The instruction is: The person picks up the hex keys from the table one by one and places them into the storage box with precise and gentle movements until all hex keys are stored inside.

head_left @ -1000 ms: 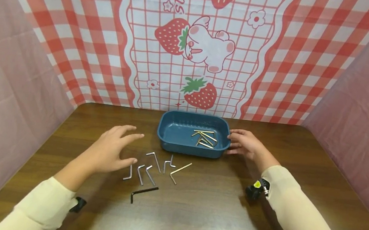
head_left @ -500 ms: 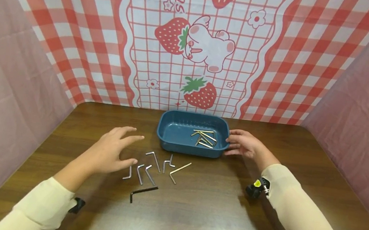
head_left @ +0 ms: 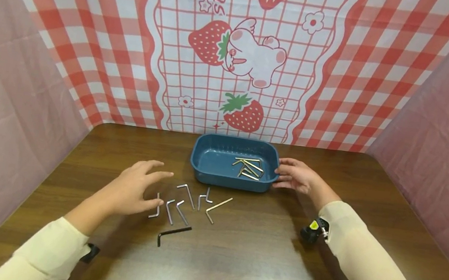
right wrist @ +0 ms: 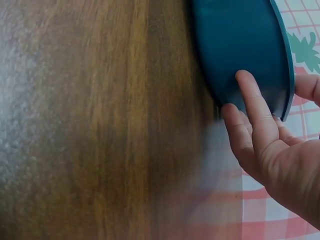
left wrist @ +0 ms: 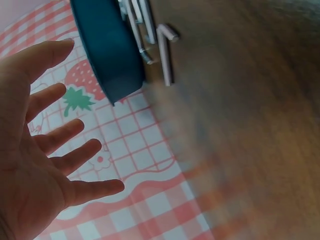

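A blue tray point(head_left: 232, 182) stands at the back of the table with several gold hex keys point(head_left: 252, 165) inside. The right hand point(head_left: 298, 176) touches the tray's right end, its fingers spread along the outer wall point(right wrist: 240, 45) in the right wrist view. The left hand point(head_left: 131, 189), fingers apart and holding nothing, hovers over the table left of several silver hex keys point(head_left: 185, 214). Its thumb tip is in front of part of the leftmost silver key point(head_left: 157, 211). In the left wrist view the palm of the left hand point(left wrist: 40, 160) faces the camera with nothing in it.
In front of the silver keys lies a black hex key point(head_left: 174, 232). A gold hex key point(head_left: 220, 205) rests on the wooden table point(head_left: 235, 261) before the tray. A strawberry-print cloth point(head_left: 132, 69) hangs behind the table, with pink cloth point(head_left: 439, 118) at the sides.
The left hand has moved slightly down and toward the person, uncovering more of the leftmost silver key. The right hand has closed in slightly against the tray's end, and the keys lie as before.
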`<state>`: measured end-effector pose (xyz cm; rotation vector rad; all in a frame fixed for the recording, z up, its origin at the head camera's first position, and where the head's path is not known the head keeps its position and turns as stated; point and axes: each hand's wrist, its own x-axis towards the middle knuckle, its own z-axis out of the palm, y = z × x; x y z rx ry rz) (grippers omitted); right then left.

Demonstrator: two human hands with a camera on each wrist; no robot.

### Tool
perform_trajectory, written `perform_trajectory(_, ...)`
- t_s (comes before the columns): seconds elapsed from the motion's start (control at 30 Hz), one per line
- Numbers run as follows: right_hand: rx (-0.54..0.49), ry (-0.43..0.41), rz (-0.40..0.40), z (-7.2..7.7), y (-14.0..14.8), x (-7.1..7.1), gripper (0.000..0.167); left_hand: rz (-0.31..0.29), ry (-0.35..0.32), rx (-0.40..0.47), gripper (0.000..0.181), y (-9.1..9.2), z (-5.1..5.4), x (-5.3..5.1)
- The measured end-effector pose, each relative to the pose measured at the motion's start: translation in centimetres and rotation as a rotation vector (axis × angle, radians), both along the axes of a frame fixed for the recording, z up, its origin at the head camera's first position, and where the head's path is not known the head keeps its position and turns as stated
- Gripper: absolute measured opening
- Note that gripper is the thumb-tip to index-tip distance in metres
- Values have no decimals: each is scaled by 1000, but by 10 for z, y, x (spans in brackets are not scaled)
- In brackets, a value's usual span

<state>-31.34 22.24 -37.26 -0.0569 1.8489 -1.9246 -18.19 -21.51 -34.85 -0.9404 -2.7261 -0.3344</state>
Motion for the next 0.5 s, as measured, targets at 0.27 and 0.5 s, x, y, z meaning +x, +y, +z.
perform_trajectory(0.27,-13,-1,-21,1,1,1,63,-1,-79,-16,62,-3,-13,3)
perform_trajectory(0.5,-61,24,-16,6,3,5,68,9,-103,-18,58,-4,-18,7)
